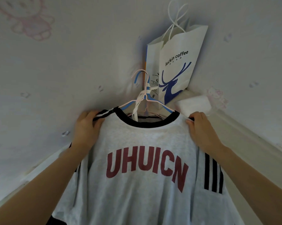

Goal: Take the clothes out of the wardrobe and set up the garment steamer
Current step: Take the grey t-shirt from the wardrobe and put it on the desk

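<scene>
Both bare forearms reach up from the bottom edge. Left hand (86,127) curls its fingers around one striped shoulder of the grey marl cotton T-shirt with black collar and red "UHUICN" lettering (140,159); right hand (200,127) pinches the other. Two thin hangers, pink and blue (146,101), carry it against patterned wallpaper. One white paper coffee bag with a blue deer (177,65) hangs behind.

A grey T-shirt (142,159) — black-collared, lettered "UHUICN" in red, striped black at the shoulders — is hung centrally on blue and pink hangers (146,101).
</scene>
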